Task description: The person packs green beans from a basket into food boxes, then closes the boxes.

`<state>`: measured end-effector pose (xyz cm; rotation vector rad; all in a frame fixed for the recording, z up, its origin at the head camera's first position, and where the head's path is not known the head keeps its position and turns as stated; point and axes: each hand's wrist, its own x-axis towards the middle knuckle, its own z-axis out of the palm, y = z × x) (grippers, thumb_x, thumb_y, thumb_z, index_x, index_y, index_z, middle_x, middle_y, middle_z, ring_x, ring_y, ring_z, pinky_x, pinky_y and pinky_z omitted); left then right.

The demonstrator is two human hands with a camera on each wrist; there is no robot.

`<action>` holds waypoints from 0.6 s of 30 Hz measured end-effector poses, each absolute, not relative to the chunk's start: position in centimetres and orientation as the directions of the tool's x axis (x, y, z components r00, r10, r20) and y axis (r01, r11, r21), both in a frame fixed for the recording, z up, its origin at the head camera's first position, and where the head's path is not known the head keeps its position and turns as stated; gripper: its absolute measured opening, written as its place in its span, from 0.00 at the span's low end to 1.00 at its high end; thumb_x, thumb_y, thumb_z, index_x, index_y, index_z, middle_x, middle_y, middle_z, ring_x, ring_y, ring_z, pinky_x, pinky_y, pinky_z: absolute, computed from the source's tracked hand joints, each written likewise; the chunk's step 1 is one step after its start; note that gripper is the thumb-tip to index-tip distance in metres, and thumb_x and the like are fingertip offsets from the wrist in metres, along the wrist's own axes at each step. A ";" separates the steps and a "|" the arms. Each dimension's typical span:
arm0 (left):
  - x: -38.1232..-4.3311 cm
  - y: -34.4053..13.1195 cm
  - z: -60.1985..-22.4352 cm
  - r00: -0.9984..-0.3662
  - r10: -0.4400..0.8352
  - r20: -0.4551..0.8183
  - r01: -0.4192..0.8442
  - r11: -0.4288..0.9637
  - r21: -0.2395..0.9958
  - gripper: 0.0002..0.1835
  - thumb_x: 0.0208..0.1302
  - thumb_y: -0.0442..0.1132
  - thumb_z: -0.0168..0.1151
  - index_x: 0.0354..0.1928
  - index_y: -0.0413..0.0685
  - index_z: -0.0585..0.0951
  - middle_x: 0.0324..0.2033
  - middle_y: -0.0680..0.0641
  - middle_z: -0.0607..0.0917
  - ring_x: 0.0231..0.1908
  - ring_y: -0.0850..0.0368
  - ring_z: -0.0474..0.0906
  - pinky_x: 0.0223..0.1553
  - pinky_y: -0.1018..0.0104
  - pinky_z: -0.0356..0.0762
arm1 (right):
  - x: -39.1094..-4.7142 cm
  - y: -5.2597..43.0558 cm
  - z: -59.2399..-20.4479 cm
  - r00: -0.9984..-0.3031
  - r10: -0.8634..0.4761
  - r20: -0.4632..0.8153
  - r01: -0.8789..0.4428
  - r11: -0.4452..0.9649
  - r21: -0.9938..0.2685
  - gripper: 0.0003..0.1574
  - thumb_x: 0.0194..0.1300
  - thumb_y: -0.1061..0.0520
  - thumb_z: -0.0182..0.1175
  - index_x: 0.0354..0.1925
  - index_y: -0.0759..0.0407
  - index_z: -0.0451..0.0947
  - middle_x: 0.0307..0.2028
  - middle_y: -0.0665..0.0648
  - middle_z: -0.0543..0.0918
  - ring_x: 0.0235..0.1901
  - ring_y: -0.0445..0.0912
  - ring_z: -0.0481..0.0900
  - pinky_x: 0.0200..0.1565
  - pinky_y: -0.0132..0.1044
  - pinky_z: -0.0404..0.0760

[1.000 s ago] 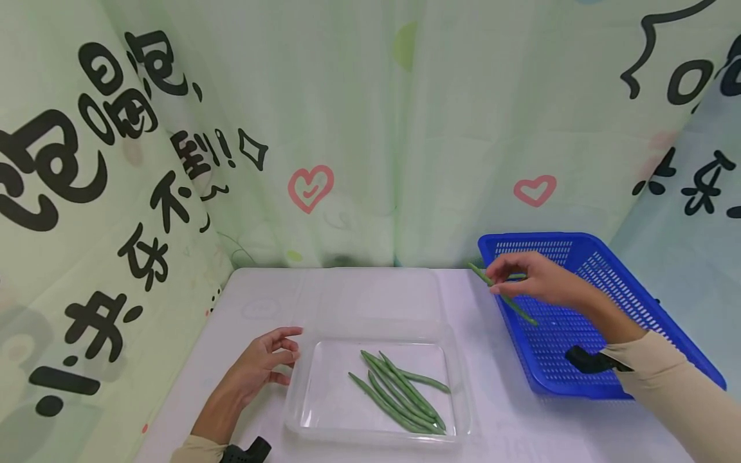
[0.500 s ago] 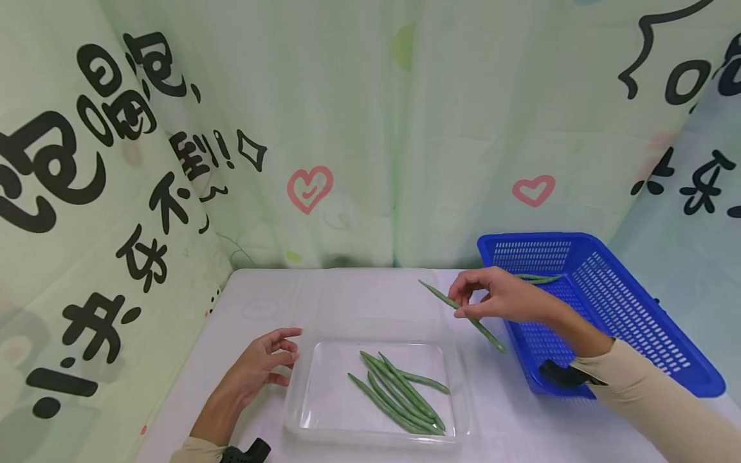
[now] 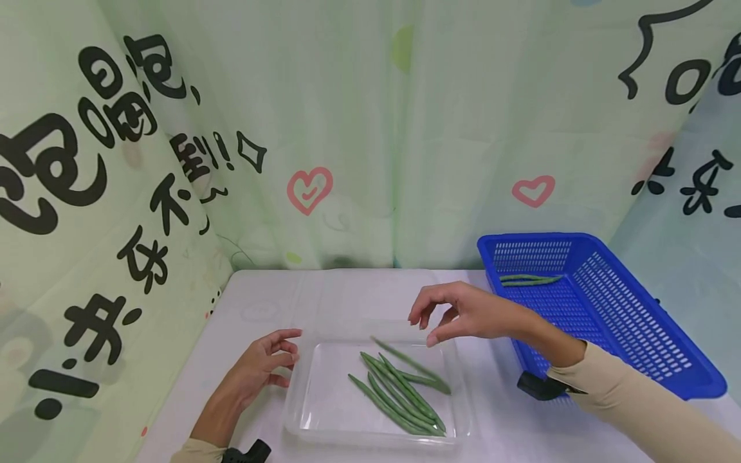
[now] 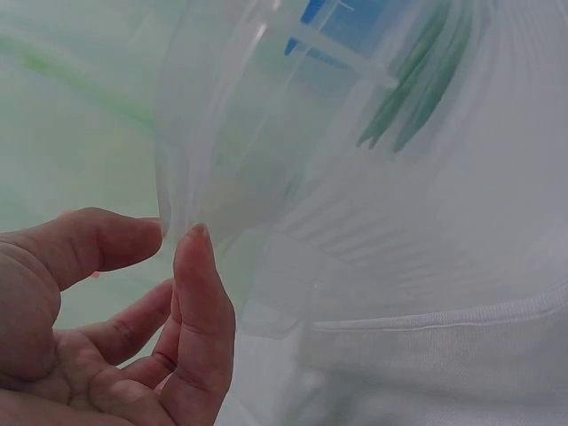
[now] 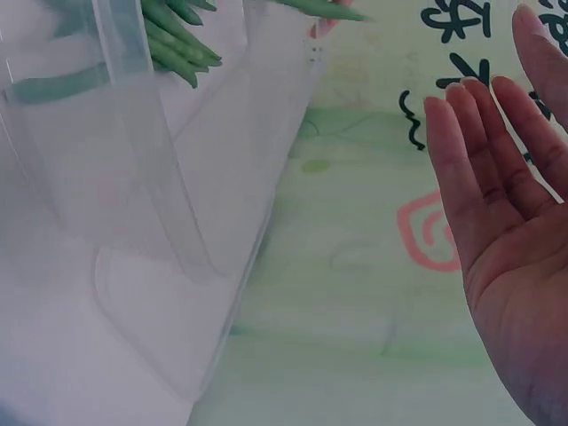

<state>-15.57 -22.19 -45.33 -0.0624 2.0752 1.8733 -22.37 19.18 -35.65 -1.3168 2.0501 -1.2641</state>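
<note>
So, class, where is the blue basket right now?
In the head view, the blue basket stands on the right side of the white table, right of the clear tray.

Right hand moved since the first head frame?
Yes. In the head view, the right hand has moved left, from over the basket to the box's far right corner.

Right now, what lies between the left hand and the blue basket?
In the head view: the clear container with green beans in it, then a strip of white table; the right hand hangs above, toward the container's far right corner.
</note>
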 end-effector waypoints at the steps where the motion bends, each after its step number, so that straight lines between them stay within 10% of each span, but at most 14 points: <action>1: -15.6 -22.2 -45.3 -0.940 0.195 -0.278 -0.257 0.128 0.958 0.31 0.69 0.31 0.61 0.72 0.36 0.66 0.41 0.50 0.77 0.37 0.54 0.79 0.28 0.66 0.82 | -22.5 19.2 -35.5 -0.473 -0.869 0.147 -0.517 0.139 -0.845 0.18 0.65 0.61 0.70 0.52 0.52 0.81 0.48 0.55 0.83 0.47 0.47 0.83 0.45 0.46 0.87; 18: -15.6 -22.1 -45.4 -0.942 0.184 -0.280 -0.258 0.136 0.957 0.31 0.68 0.30 0.61 0.71 0.36 0.66 0.40 0.50 0.78 0.37 0.54 0.80 0.27 0.66 0.83 | -25.9 25.1 -36.5 -0.641 -0.753 0.150 -0.536 0.299 -0.790 0.16 0.65 0.62 0.69 0.50 0.53 0.83 0.47 0.52 0.85 0.49 0.46 0.84 0.56 0.40 0.83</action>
